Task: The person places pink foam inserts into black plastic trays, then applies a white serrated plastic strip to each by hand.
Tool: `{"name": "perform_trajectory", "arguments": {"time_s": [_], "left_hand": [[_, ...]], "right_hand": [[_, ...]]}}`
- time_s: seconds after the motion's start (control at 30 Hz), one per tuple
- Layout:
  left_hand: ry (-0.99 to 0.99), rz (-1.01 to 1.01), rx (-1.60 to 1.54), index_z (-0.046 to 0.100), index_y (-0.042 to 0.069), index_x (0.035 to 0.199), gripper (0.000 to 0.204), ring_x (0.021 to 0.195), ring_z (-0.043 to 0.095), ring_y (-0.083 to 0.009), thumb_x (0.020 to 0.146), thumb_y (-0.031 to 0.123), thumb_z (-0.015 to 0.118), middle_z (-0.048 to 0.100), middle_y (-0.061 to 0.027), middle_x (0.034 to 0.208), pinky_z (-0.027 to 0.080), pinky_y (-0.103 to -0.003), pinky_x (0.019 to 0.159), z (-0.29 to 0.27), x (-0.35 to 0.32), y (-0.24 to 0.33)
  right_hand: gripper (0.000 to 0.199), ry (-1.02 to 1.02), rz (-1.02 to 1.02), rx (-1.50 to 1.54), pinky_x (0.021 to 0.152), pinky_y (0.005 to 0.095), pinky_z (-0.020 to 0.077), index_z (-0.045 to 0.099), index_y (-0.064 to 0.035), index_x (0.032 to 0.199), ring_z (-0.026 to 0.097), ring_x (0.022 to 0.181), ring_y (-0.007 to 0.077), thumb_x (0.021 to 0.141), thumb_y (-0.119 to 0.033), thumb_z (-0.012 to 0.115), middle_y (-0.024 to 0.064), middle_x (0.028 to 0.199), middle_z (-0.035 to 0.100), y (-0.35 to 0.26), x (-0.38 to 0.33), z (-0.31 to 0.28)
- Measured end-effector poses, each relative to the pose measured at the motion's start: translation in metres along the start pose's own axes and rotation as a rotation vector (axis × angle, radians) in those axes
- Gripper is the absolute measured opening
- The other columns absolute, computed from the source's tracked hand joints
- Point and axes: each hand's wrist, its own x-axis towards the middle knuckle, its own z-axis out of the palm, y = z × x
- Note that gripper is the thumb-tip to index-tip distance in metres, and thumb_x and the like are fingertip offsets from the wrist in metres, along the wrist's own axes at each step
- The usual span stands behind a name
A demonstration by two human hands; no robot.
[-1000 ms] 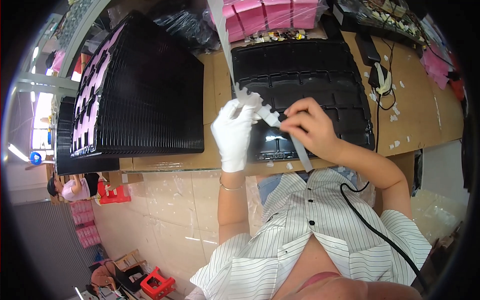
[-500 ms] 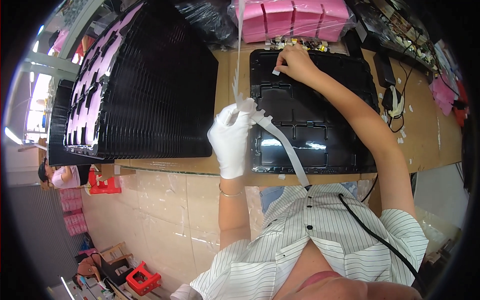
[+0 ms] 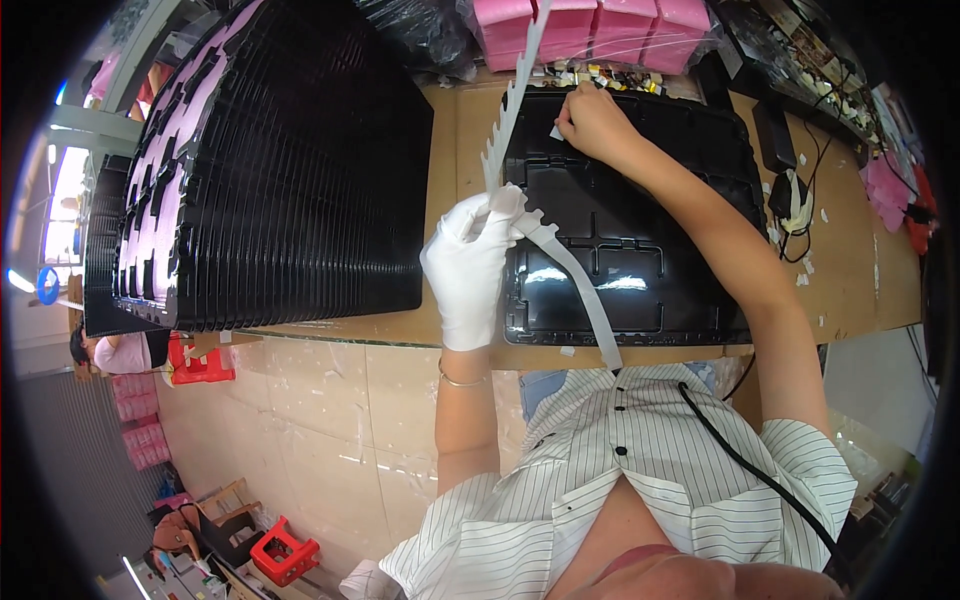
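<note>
Gripping a white strip (image 3: 587,292): gloved left hand (image 3: 468,268), just left of the black tray (image 3: 650,305). Bare right hand (image 3: 597,122) pinching a small white tab (image 3: 556,132) above the tray's far part. Tray's flat on the bench (image 3: 860,270).

A flat brown surface (image 3: 862,262) carries everything. One black tray (image 3: 620,215) lies flat on it near the front edge, its floor marked with raised ridges. Left of it and apart stands a tall stack of black trays (image 3: 310,170). To the right lie loose white scraps (image 3: 806,267), dark cables (image 3: 818,160) and an oblong black block (image 3: 772,135). Pink packs (image 3: 600,32) in clear wrap sit beyond the tray.
</note>
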Motion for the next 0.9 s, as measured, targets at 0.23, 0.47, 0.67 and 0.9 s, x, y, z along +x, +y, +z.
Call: {"name": "perform_trajectory", "arguments": {"time_s": [0.23,0.47,0.67,0.9], "left_hand": [[0.002,0.012,0.025,0.07,-0.003,0.1,0.023,0.075,0.066,-0.01,0.088,0.017,0.074,0.071,-0.0064,0.086,0.051,-0.021,0.069,0.0,0.002,0.002],[0.005,-0.028,0.008,0.07,-0.003,0.1,0.024,0.072,0.064,-0.0092,0.088,0.017,0.074,0.071,-0.0071,0.087,0.051,-0.021,0.066,0.008,0.004,-0.006],[-0.065,-0.06,-0.032,0.069,-0.004,0.099,0.02,0.07,0.064,-0.0092,0.089,0.014,0.072,0.07,-0.0078,0.089,0.051,-0.021,0.064,0.035,-0.007,-0.001],[-0.139,-0.074,0.001,0.069,-0.004,0.096,0.015,0.069,0.064,-0.0092,0.09,0.01,0.07,0.07,-0.008,0.086,0.052,-0.021,0.063,0.062,-0.026,0.004]], "right_hand": [[0.013,0.03,-0.352,0.043,0.085,0.0375,0.0489,0.066,0.0031,0.083,0.061,0.09,0.0302,0.081,-0.009,0.068,0.0159,0.089,0.067,-0.009,-0.013,-0.012],[0.012,-0.202,0.483,1.495,0.076,0.0253,0.0546,0.06,-0.0004,0.102,0.064,0.084,0.0128,0.091,-0.005,0.06,0.0089,0.096,0.066,0.005,-0.064,-0.062],[0.02,-0.342,0.54,1.707,0.069,0.0215,0.0469,0.064,0.0008,0.103,0.057,0.076,0.0089,0.09,-0.014,0.064,0.0029,0.088,0.062,-0.028,-0.131,-0.076],[0.011,0.075,0.148,0.87,0.06,0.0226,0.0395,0.067,-0.0026,0.093,0.048,0.069,0.0046,0.084,-0.006,0.074,-0.0016,0.082,0.055,-0.046,-0.17,-0.088]]}}
